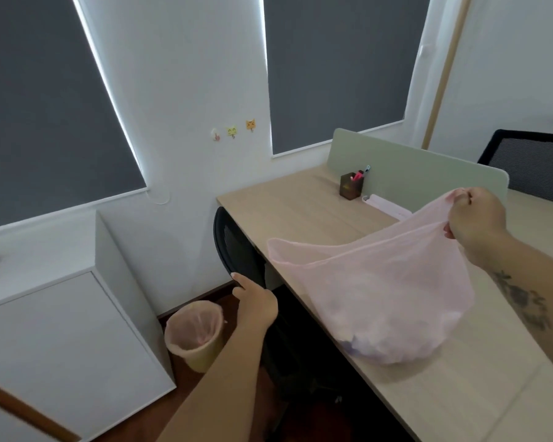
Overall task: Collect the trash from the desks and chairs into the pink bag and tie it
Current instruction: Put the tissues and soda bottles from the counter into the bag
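Observation:
The pink bag rests on the wooden desk, its mouth gaping toward the left, with crumpled pale trash bunched in its bottom. My right hand pinches the bag's rim and holds it up on the right. My left hand reaches toward the black chair tucked under the desk's left edge, fingers touching or nearly touching the top of the backrest; whether it grips is unclear. The chair's seat is hidden.
A small bin with a pink liner stands on the floor by a white cabinet. A brown pen holder and a white object sit near the green divider. Another black chair is behind it.

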Demonstrator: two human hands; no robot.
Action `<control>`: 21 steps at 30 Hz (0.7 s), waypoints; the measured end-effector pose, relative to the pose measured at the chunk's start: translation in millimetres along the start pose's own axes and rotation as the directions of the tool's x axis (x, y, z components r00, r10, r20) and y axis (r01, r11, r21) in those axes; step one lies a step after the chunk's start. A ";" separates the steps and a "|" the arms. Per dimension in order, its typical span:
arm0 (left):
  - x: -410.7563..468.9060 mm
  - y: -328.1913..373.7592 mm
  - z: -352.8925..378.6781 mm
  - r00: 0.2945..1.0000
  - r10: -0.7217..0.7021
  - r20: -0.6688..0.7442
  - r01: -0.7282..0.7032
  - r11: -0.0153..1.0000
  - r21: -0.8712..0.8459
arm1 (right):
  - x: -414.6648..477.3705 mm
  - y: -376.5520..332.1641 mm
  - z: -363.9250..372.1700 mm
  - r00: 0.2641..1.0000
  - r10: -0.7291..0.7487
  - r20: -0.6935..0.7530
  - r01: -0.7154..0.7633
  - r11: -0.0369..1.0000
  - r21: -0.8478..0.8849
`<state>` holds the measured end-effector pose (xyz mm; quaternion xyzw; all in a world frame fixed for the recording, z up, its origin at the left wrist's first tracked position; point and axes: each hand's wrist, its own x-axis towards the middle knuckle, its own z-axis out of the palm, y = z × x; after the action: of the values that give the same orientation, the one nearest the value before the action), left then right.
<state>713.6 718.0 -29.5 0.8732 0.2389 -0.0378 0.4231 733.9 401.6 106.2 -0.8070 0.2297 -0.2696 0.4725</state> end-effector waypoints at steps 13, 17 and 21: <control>38.4 42.6 8.3 0.958 0.188 -0.216 -0.162 0.978 0.133 | 22.0 -1.1 9.2 1.000 0.014 -0.014 -0.014 1.000 -0.017; 99.6 68.5 -14.3 0.894 0.447 0.039 -0.433 0.836 0.338 | 32.6 -10.6 12.1 0.999 -0.010 -0.044 0.008 0.999 -0.048; 143.8 87.4 4.1 0.896 0.342 0.284 -0.442 0.747 0.497 | 44.7 -24.3 13.0 0.998 -0.059 0.010 0.059 0.994 -0.089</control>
<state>880.4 724.2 -7.7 0.9808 -0.0096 -0.0914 0.1720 778.7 392.8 132.2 -0.8346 0.2159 -0.2701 0.4288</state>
